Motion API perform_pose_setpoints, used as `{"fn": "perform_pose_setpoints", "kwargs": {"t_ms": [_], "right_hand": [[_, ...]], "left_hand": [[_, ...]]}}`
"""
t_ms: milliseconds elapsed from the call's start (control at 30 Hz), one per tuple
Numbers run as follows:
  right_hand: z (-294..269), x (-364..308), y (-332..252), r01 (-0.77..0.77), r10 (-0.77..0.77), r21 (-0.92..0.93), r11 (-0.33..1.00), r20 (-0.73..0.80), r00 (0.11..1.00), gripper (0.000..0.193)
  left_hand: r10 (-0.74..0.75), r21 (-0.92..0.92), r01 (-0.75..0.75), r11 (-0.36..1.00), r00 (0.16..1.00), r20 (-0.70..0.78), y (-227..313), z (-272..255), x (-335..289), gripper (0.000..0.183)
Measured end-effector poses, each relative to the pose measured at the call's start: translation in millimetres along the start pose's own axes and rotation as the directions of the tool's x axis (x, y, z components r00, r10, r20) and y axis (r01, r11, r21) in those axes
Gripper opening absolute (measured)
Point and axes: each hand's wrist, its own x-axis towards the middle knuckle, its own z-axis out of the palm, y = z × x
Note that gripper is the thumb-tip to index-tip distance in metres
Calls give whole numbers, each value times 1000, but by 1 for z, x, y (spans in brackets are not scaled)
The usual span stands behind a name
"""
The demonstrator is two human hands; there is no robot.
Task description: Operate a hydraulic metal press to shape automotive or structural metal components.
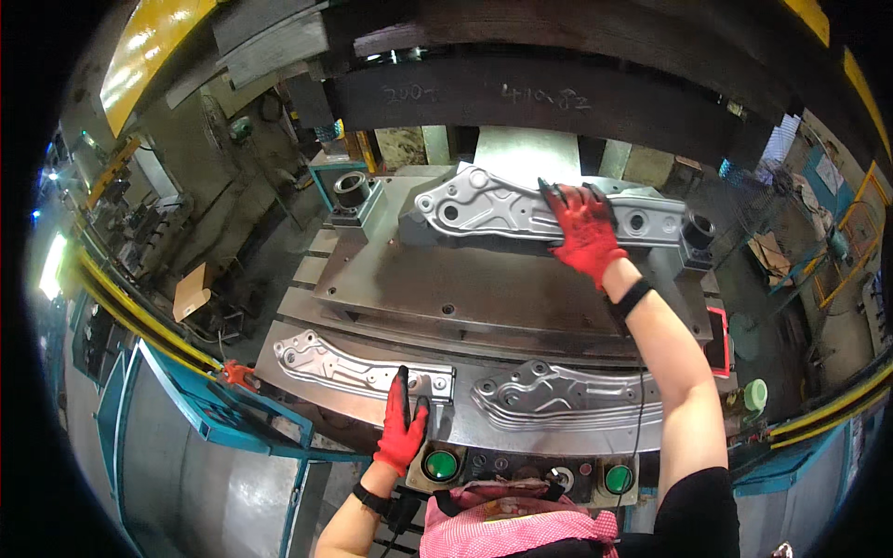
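My right hand point(584, 228), in a red glove with dark fingertips, reaches far forward. Its fingers lie spread across a long stamped metal bracket point(502, 209) that rests on the raised die point(400, 279). Nearer to me, my left hand point(403, 432), gloved the same way, has its fingers stretched out. They touch the right part of a second, similar bracket point(326, 365) on the front ledge. Right of that lies a stack of several more brackets point(567, 395), nested one on another. The undersides of both hands are hidden.
Dark guide bushings point(352, 191) stand at the die's ends. The heavy press ram point(558, 88) hangs above the back. Along the front edge is a control panel with a left green button point(441, 465) and a right green button point(618, 479). Yellow rails point(139, 316) flank both sides.
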Motion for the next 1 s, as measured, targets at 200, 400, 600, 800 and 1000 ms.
{"fn": "perform_pose_setpoints", "kwargs": {"t_ms": [200,400,600,800,1000], "right_hand": [[70,25,-26,40,-90,-331,943,-138,986,85],[84,1,-11,-26,4,-253,967,-86,996,90],[62,6,-18,-11,9,-131,991,-19,1000,91],[65,16,-28,-63,72,-115,991,78,994,96],[65,19,-33,-32,34,-66,997,40,999,105]], "left_hand": [[-117,43,121,992,990,-75,-18,-17,-9,64],[-234,111,248,962,965,-122,-35,-32,-29,67],[-273,144,290,946,953,-129,-51,-23,-46,67],[-278,123,293,948,953,-122,-50,-13,-46,66],[-193,170,219,961,969,-157,-45,-7,-45,65]]}}
